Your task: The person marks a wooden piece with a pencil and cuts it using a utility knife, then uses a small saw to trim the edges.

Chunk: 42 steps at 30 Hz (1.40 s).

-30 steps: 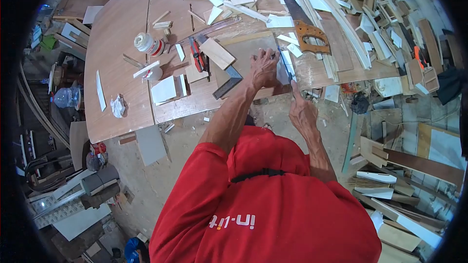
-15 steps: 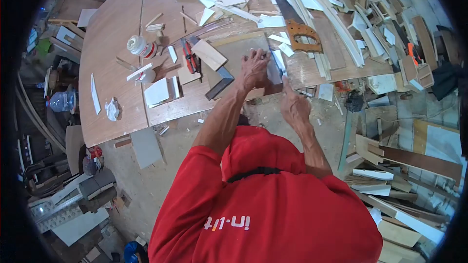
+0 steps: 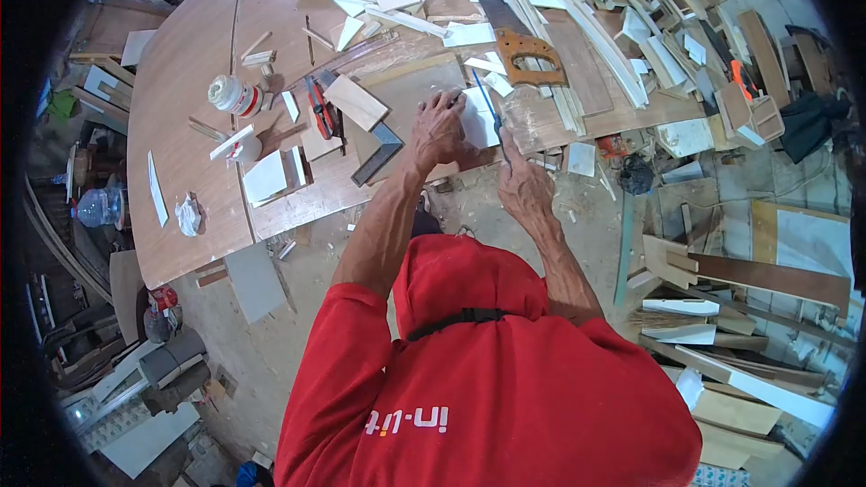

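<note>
My left hand (image 3: 439,129) presses down at the table's front edge, fingers bent, against a small white-faced board (image 3: 480,119). In my right hand (image 3: 525,182) is a slim blue tool (image 3: 487,101), gripped with the index finger laid along it. The tool's long thin end points away from me and lies along the right side of the white board; its exact kind is too small to make out. Left of my left hand are a dark L-shaped square (image 3: 379,153), a pale wood block (image 3: 356,103) and a red-and-black tool (image 3: 320,108).
A wooden-handled saw (image 3: 530,59) lies beyond my right hand among long strips. An open white jar (image 3: 233,96) stands at the left on the wooden table (image 3: 180,171). Offcuts are heaped on the right (image 3: 667,54), and a grey panel (image 3: 254,281) leans below the table edge.
The whole view has shifted a little, so everything sits further left. The white board shows more of its face, and the blue tool now extends further forward along it.
</note>
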Each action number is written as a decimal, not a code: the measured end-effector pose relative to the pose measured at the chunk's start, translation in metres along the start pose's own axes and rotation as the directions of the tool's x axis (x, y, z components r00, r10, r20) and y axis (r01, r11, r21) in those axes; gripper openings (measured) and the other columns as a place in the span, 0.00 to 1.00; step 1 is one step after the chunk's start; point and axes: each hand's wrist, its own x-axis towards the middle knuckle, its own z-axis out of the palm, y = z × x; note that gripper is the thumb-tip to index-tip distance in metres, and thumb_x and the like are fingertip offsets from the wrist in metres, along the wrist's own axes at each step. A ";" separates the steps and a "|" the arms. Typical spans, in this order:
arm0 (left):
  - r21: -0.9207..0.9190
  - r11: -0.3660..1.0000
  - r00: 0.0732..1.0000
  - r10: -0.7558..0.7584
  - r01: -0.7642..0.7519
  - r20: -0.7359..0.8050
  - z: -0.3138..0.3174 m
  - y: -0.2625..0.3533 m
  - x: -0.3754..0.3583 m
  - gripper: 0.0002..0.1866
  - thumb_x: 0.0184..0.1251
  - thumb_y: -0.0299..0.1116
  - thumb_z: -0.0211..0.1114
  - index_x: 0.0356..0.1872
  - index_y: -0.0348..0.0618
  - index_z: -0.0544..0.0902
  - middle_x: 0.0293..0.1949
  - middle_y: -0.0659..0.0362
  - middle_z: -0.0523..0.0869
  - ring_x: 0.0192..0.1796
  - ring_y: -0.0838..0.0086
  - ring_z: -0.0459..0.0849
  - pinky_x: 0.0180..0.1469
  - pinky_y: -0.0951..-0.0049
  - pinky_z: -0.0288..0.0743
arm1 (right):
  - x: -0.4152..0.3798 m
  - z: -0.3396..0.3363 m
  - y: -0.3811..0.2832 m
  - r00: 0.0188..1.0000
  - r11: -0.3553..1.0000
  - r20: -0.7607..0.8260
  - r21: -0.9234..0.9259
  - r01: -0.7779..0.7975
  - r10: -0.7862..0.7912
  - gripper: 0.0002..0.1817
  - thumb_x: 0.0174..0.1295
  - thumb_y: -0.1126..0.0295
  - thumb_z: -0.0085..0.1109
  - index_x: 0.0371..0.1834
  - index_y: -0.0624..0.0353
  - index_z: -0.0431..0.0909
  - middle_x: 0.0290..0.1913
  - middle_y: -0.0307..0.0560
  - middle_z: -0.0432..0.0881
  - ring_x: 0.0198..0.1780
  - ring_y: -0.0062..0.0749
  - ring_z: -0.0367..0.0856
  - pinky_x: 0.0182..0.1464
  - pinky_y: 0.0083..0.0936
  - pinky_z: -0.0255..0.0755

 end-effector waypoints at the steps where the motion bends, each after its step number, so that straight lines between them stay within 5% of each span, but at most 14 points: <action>1: -0.001 1.000 1.000 0.000 0.000 0.002 0.001 -0.001 0.001 0.50 0.36 0.44 0.79 0.67 0.38 0.69 0.66 0.53 0.69 0.68 0.55 0.65 0.68 0.58 0.63 | -0.002 0.002 0.002 1.000 1.000 0.003 0.005 0.021 -0.021 0.33 0.63 0.67 0.48 0.74 0.39 0.58 0.20 0.59 0.78 0.25 0.56 0.79 0.34 0.51 0.70; 24: -0.001 1.000 1.000 -0.006 0.006 0.004 0.002 -0.001 0.003 0.52 0.33 0.42 0.79 0.68 0.43 0.67 0.67 0.53 0.68 0.68 0.54 0.66 0.67 0.55 0.63 | -0.014 0.005 -0.001 1.000 0.999 0.025 0.025 -0.020 0.019 0.34 0.62 0.67 0.48 0.75 0.34 0.58 0.19 0.60 0.77 0.24 0.58 0.78 0.35 0.53 0.70; 37: 0.031 0.998 0.995 -0.052 0.049 0.084 -0.002 0.003 0.005 0.55 0.34 0.44 0.80 0.70 0.44 0.64 0.67 0.52 0.68 0.69 0.53 0.64 0.67 0.52 0.62 | -0.017 0.002 -0.001 0.998 1.000 0.057 -0.016 0.010 -0.009 0.33 0.63 0.67 0.49 0.74 0.39 0.59 0.22 0.58 0.79 0.27 0.55 0.80 0.35 0.51 0.72; 42: -0.090 0.996 0.999 0.010 -0.013 -0.033 0.006 -0.005 -0.001 0.50 0.34 0.41 0.81 0.66 0.38 0.70 0.67 0.50 0.68 0.69 0.52 0.64 0.67 0.52 0.61 | -0.016 0.002 -0.004 0.998 0.999 0.067 -0.028 0.019 -0.017 0.33 0.62 0.68 0.48 0.74 0.40 0.59 0.21 0.60 0.79 0.27 0.56 0.80 0.36 0.51 0.72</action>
